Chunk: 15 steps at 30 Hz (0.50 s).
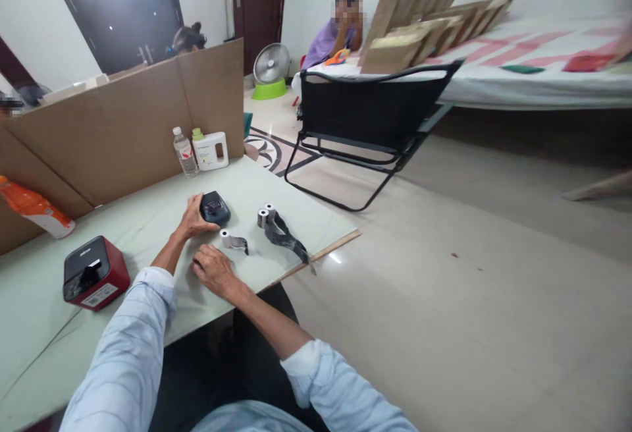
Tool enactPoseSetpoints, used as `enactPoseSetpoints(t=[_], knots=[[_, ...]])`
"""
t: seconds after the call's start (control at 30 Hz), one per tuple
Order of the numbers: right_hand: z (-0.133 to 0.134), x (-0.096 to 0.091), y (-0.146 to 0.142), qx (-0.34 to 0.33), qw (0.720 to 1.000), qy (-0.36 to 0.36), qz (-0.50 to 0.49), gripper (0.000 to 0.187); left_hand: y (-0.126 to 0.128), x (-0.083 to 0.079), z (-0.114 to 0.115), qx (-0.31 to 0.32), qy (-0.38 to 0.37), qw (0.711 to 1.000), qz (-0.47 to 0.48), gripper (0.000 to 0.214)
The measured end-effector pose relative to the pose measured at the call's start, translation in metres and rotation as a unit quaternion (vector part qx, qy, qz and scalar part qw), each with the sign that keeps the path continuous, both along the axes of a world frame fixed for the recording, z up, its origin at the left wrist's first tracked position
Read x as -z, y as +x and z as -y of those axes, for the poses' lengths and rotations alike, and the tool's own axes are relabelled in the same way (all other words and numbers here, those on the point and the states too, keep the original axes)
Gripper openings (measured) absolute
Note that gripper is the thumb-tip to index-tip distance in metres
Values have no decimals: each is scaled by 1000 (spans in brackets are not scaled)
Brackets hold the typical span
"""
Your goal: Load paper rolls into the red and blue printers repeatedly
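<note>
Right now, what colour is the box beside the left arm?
The box: red sides, black top, best in the head view.

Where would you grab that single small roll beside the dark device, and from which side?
I'd pinch the roll by its round wall, coming from above and the near side: it seems to stand on end, hole up, and its loose strip trails off to the right.

shirt (251,417): light blue | sleeves (123,346): long, creased | cuffs (301,361): paler | legwear (269,317): dark | hands (216,270): bare
</note>
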State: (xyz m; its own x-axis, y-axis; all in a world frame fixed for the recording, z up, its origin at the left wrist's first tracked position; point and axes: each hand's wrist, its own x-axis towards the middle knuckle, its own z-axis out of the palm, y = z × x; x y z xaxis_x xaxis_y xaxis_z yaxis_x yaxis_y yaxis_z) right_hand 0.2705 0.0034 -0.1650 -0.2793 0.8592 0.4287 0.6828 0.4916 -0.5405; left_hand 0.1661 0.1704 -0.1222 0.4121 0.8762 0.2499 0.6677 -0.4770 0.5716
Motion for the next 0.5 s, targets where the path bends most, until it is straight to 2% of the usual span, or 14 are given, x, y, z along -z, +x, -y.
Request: enactPoseSetpoints(t=[0.1, 0.17, 0.27, 0.4, 0.5], knots=[[1, 1, 0, 4, 1000, -7, -6, 11, 1, 3, 5, 10, -31, 999, -13, 139], [1, 2, 1, 4, 1000, -9, -9, 10, -2, -2, 11, 3, -38, 999, -27, 138], [-1, 4, 1, 1, 1000, -12, -7, 9, -11, -19, 27, -14, -19, 999, -48, 115], [2, 2, 1, -7, 1000, -9, 1, 9, -28, -46, 74, -18, 51, 998, -31, 60], [7, -5, 5, -10, 1000, 21, 5, 12, -47, -59, 125, -34, 95, 995, 7, 42]])
